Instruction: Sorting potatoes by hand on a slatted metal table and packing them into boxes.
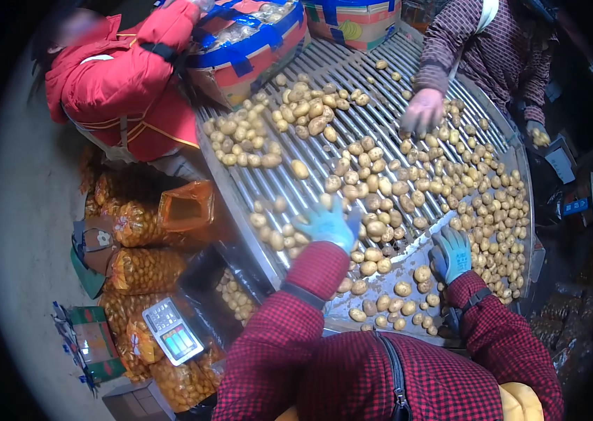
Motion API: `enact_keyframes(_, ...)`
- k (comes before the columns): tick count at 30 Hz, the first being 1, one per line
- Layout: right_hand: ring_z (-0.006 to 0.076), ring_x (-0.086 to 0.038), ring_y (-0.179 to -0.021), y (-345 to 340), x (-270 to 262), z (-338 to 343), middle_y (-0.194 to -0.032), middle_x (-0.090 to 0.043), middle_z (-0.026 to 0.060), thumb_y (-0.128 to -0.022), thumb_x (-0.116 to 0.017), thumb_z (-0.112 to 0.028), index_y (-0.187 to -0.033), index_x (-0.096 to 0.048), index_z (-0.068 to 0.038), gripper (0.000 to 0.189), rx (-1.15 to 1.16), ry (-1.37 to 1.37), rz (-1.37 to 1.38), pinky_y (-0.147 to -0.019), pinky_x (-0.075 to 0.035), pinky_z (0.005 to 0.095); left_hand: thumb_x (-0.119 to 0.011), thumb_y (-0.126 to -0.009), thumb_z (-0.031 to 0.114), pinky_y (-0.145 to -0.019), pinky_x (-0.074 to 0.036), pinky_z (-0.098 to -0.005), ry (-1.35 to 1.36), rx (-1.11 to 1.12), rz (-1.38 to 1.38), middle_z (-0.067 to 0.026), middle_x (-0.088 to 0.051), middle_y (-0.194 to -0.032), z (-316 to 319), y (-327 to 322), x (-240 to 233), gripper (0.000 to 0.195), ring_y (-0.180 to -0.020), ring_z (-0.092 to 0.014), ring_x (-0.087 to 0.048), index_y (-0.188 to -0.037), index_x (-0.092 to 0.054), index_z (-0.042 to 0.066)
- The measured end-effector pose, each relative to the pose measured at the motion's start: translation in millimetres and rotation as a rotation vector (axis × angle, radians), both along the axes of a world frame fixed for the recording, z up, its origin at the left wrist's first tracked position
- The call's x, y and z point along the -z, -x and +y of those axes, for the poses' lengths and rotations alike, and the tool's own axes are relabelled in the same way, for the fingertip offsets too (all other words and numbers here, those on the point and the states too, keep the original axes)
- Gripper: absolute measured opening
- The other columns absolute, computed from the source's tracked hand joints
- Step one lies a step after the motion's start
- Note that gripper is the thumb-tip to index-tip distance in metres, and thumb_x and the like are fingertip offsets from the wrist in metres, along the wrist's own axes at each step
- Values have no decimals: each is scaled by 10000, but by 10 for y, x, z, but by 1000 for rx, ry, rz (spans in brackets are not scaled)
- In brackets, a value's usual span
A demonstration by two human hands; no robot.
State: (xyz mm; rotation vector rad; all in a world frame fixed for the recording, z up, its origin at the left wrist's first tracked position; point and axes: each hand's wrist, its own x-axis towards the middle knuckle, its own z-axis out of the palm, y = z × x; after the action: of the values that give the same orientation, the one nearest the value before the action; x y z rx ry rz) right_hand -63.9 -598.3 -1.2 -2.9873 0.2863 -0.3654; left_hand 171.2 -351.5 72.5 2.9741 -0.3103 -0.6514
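Observation:
My left hand (329,225), in a blue-and-grey work glove, reaches over the metal roller table (296,192) with its fingers spread. It is blurred and touches or hovers just above loose potatoes (375,228). My right hand (454,254), gloved alike, is palm down by the white-edged metal plate (407,266) at the near end of the rollers. Its palm is hidden, so I cannot tell whether a potato is under it. Dense potatoes (496,237) lie to its right, and scattered small ones (395,305) lie nearer my body.
A co-worker's gloved hand (422,113) reaches onto the rollers at upper right. Another person in a red coat (123,84) stands at upper left by a taped carton (243,47). Filled mesh potato bags (144,271), a black-lined box (207,284) and a scale display (172,330) stand left.

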Motion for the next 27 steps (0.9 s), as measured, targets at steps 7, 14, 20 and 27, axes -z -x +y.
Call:
enact_keyframes(7, 350, -582, -1234, 4, 7, -29, -1285, -645, 162, -858, -681, -222, -1205, -691, -98, 368, -40, 14, -43, -1143, -364, 551, -558, -1024, 451, -1211, -308, -629, 366, 320, 69, -239, -392, -1599, -171, 271, -188, 529, -1498, -462, -341, -1517, -482, 274)
enact_keyframes(14, 332, -565, -1253, 38, 6, -32, -1296, -637, 129, -865, -704, -265, -1223, -676, -111, 391, -13, -21, -38, -1158, -350, 553, -532, -1055, 368, -1252, -340, -523, 119, -43, -27, -177, -217, -1721, -40, -1123, -71, 561, -1576, -411, -251, -1578, -421, 196)
enact_keyframes(20, 331, -565, -1248, 44, -13, -24, -1291, -637, 123, -878, -697, -274, -1225, -675, -115, 382, 8, -72, -35, -1168, -343, 552, -674, -962, 254, -1098, -481, -447, 439, 146, -21, -177, -616, -1341, 427, -1399, 350, 337, -1256, -386, -602, -1257, -701, 94)
enact_keyframes(27, 312, -571, -1249, 19, -71, -14, -1278, -644, 113, -895, -686, -284, -1182, -694, -128, 326, 34, -79, -27, -1172, -339, 543, -425, -981, 85, -1207, -381, -522, 119, 6, -137, -164, -294, -1695, 790, -1950, 215, 668, -1453, -408, -470, -1636, -312, 158)
